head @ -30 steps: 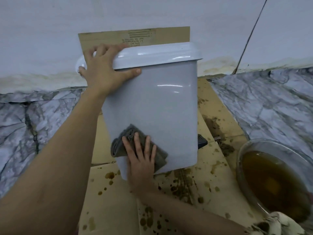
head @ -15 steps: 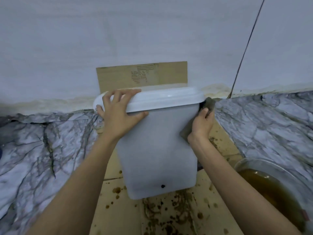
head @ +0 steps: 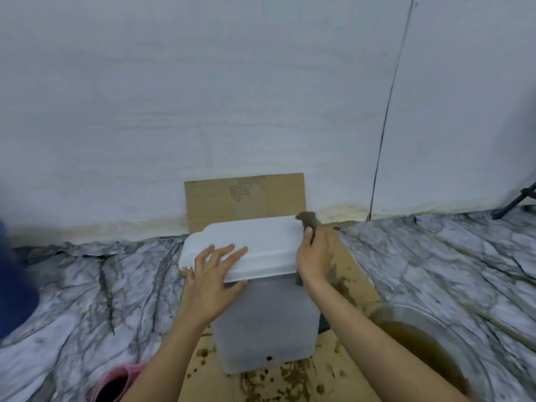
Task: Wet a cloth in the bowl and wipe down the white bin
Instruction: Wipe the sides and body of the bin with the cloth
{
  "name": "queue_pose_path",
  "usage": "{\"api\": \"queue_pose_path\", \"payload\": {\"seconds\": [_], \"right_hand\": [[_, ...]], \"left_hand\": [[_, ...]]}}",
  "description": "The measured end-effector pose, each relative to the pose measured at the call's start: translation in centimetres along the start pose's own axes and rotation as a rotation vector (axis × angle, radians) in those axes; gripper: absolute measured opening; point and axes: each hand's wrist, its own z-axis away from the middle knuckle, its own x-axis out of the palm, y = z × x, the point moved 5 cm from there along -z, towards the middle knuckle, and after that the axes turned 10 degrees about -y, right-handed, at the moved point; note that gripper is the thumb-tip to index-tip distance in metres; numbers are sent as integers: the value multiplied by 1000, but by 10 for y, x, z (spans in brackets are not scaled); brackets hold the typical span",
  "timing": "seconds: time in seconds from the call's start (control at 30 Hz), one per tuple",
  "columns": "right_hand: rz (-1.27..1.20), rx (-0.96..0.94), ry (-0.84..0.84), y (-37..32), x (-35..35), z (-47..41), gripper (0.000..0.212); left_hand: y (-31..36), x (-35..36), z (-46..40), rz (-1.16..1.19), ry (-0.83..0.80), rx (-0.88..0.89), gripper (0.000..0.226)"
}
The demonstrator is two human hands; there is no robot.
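White plastic bin with a closed rounded lid stands upright on a flattened brown cardboard sheet spattered with brown spots, close to the pale wall; one cardboard flap stands up against the wall behind it. Left hand lies on the front left part of the lid — fingers straight and spread over the top, thumb under the lid's front rim, nothing gripped. Right hand is at the lid's right edge, fingers curled round a small dark grey-brown cloth; the cloth's top end sticks up above the fingers at the lid's rear right corner and a strip of it shows below the hand against the bin's right side. Frame is motion-blurred, so I cannot tell how much of the cloth touches the lid. Clear glass bowl of murky brown water sits at lower right, just beside the bin's right side, partly on the cardboard. Marble-patterned grey-white floor on both sides. Pink item at the bottom edge, left of the left forearm, too cut off to identify. Blue blurred shape at the far left edge. Black tripod leg at the far right by the wall.
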Motion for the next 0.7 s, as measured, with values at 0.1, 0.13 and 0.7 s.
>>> {"api": "queue_pose_path", "payload": {"seconds": [0.1, 0.13, 0.7], "right_hand": [[407, -61, -61, 2, 33, 14, 42], [414, -97, -96, -5, 42, 17, 42], [-38, 60, -132, 1, 24, 52, 63]], "left_hand": [[5, 0, 0, 38, 1, -20, 68], [4, 0, 0, 32, -10, -17, 71], [-24, -46, -89, 188, 76, -213, 26]]}}
